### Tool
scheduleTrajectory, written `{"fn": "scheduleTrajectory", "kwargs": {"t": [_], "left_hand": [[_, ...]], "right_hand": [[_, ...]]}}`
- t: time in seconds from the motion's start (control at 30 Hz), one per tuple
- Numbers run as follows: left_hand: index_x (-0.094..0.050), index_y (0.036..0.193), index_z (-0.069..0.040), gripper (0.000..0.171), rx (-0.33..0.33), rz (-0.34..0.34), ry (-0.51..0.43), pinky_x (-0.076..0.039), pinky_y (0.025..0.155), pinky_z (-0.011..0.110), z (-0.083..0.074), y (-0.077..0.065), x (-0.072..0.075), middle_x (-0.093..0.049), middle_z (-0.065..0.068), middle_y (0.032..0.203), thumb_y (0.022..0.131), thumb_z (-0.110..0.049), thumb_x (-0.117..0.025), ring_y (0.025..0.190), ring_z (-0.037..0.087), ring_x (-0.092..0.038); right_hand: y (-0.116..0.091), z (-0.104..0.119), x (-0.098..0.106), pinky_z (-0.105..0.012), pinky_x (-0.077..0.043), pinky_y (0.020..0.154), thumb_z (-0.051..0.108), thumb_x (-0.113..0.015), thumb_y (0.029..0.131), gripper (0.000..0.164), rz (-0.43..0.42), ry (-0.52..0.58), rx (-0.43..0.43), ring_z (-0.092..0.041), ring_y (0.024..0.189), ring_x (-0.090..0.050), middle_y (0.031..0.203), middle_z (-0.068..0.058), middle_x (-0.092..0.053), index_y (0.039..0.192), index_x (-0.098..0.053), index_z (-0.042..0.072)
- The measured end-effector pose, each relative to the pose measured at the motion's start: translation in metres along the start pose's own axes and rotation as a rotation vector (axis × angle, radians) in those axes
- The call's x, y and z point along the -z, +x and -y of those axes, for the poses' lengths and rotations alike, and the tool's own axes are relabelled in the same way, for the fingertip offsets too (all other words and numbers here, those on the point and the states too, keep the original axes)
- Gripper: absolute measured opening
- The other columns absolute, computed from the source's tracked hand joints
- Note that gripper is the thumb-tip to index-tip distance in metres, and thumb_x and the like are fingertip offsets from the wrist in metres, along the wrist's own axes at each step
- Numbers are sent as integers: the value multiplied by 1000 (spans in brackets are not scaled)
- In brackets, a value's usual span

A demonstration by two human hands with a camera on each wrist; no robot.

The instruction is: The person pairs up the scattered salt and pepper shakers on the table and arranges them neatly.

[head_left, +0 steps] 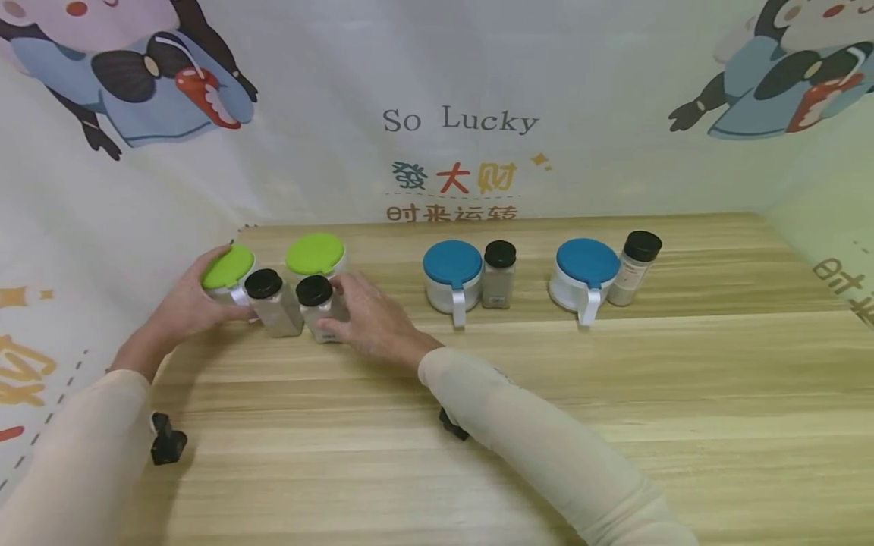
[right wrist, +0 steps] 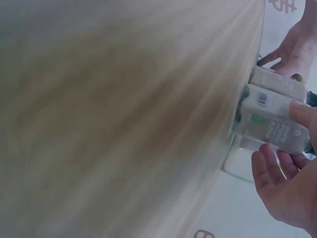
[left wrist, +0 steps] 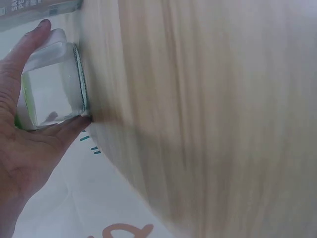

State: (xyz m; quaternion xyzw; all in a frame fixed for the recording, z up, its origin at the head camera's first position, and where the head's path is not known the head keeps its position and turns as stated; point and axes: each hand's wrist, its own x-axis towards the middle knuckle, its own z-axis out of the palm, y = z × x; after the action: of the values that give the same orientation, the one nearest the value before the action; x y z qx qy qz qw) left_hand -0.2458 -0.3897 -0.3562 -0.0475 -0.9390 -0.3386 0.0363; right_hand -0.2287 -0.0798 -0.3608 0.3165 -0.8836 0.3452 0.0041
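Note:
At the far left, my left hand point(head_left: 180, 303) holds a white jar with a green lid point(head_left: 230, 265), fingers round its outer side and thumb at the front. In the left wrist view, the clear-walled jar point(left wrist: 54, 89) sits between thumb and fingers. My right hand point(head_left: 374, 318) grips a black-capped spice bottle point(head_left: 318, 312), thumb on its front. Its printed label point(right wrist: 272, 121) shows in the right wrist view. Between the hands stands another black-capped spice bottle point(head_left: 276, 307). Behind the gripped bottle is a second green-lidded jar point(head_left: 315, 254), partly hidden.
Two blue-lidded jars with white handles, one central point(head_left: 453, 265) and one farther right point(head_left: 586, 265), each have a black-capped bottle beside them, point(head_left: 499, 277) in the middle and a round bottle point(head_left: 633, 269) at right. A printed cloth point(head_left: 464, 76) hangs behind the wooden table point(head_left: 307, 470).

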Motion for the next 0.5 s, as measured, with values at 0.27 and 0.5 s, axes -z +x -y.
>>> {"fn": "scheduleTrajectory", "kwargs": {"t": [0.27,0.5], "left_hand": [[-13,164,-11,123,38,-17,33,-34,99,68,3,-16,6,-33,35,148,74,-31,-94,125,51,-37],[-15,163,-8,118,37,-47,100,-37,93,67,2,-34,12,-37,38,145,77,-39,-90,122,51,-40]], "right_hand": [[-1,5,9,-29,-48,97,34,-72,97,51,73,69,-19,-16,119,-57,132,-5,-60,137,-52,11],[-4,2,16,-29,-46,101,29,-69,99,55,96,127,12,-17,123,-56,135,-8,-60,145,-48,8]]}}
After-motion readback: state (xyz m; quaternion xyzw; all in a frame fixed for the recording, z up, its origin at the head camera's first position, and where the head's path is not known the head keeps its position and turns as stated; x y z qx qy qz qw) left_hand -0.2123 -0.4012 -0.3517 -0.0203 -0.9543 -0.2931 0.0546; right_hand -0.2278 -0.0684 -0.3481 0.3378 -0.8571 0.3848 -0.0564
